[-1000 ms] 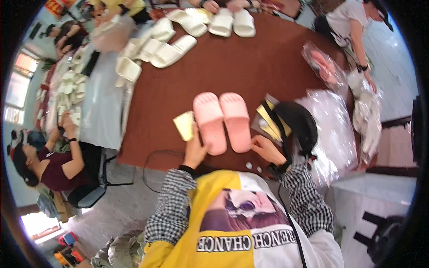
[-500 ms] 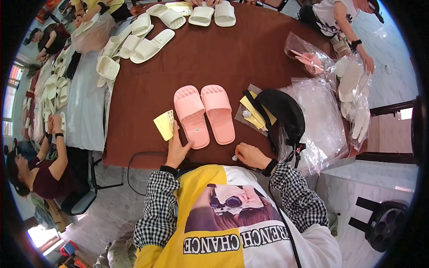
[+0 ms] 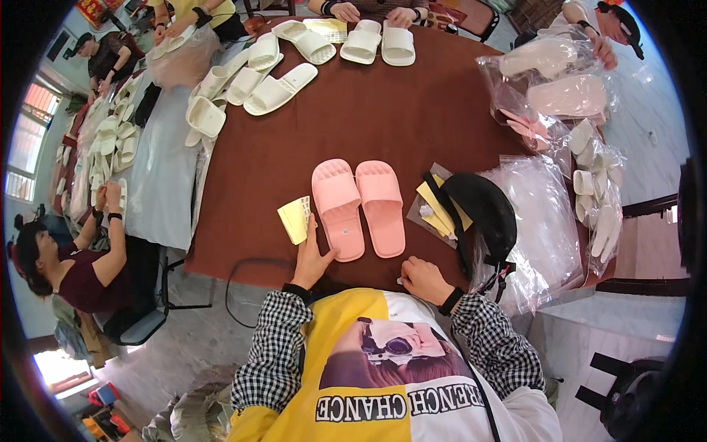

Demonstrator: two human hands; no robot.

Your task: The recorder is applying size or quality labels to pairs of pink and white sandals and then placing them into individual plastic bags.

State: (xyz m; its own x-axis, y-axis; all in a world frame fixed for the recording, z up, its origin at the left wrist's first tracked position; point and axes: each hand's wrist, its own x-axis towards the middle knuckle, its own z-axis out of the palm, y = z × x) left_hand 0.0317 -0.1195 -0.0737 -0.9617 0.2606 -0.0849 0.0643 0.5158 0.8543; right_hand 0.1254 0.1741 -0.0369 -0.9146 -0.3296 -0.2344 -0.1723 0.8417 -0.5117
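A pair of pink slippers (image 3: 359, 210) lies on the brown tablecloth in front of me, side by side, with the toe ends away from me. A small pale sticker (image 3: 346, 232) shows on the heel of the left one. My left hand (image 3: 314, 258) is left of that heel, its thumb reaching to the slipper's edge. Between its fingers are yellow sticker sheets (image 3: 293, 221), partly fanned. Close to the table's front edge, my right hand (image 3: 427, 281) has curled fingers. A small whitish scrap (image 3: 400, 281) shows at its fingertips.
A black cap-like item (image 3: 482, 214) lies right of the slippers, beside yellow sheets in a clear bag (image 3: 434, 210). Clear plastic bags (image 3: 541, 228) are stacked farther right. White slippers (image 3: 280, 88) line the far left. Co-workers' hands (image 3: 401, 16) are at the table's far side.
The whole view has shifted, moving the table slightly right and down. At the far right, a co-worker has raised clear bags with slippers. My hands keep nearly the same places beside the pink slippers.
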